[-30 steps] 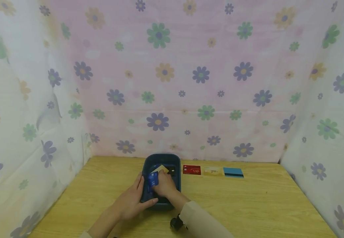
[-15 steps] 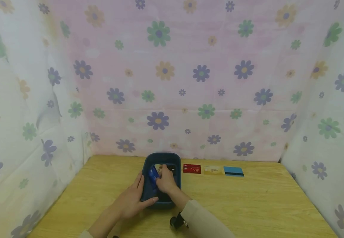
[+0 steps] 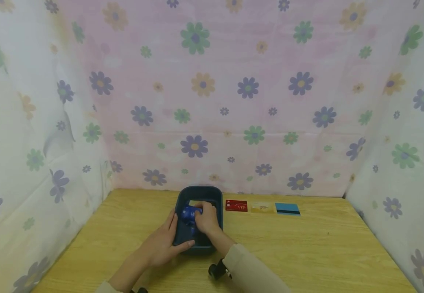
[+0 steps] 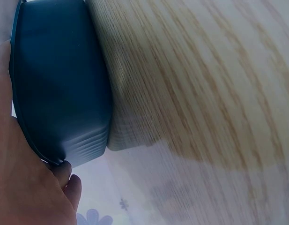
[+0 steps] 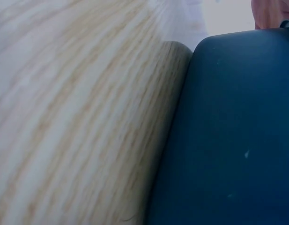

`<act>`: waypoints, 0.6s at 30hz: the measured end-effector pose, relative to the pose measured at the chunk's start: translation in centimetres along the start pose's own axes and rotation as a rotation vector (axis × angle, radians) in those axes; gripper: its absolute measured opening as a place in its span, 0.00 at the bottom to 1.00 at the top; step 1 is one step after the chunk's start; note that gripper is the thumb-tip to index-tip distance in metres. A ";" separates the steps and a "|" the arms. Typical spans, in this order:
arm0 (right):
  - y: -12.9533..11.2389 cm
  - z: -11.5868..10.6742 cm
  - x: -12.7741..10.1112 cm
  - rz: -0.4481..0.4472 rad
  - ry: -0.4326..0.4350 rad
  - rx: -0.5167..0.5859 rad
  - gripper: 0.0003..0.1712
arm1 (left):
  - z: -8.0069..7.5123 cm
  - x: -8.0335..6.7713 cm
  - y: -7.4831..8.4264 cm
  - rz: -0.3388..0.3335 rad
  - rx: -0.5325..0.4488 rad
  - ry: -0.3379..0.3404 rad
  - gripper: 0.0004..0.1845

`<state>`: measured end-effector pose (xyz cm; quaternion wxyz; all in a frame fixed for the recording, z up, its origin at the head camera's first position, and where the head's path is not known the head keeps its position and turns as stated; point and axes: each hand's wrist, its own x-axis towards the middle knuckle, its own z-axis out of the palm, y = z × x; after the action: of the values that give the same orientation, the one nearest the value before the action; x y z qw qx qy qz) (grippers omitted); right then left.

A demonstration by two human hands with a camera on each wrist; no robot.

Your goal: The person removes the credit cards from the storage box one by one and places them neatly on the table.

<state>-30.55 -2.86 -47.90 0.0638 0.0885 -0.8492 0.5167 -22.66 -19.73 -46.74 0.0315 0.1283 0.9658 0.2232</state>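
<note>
Note, on the yellow wood-grain table (image 3: 307,244), the dark-blue, round-cornered, apparently plastic bin (image 3: 199,190). See the left hand (image 3: 157,246) spread against its left side with near-straight fingers, grasping nothing; with uneven pressure, perhaps a sliding bin. See the right hand (image 3: 206,218) pinching a glossy blue rectangular card (image 3: 190,213) inside the bin; with a loose pinch, perhaps a dropped card. Note beyond it a half-hidden cream card (image 3: 194,203), held or loose impossible to tell; with overlap, perhaps dragged along.

Blue card (image 3: 188,213), pinched, inside dark-blue tray (image 3: 202,192)
</note>
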 end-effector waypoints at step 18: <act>-0.2 -0.1 -0.2 0.068 -0.100 0.234 0.19 | 0.0 0.1 0.0 0.001 0.012 -0.009 0.61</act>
<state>-30.28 -2.86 -47.73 -0.0071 0.0923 -0.7878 0.6089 -22.80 -19.72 -46.79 0.0350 0.1298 0.9669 0.2167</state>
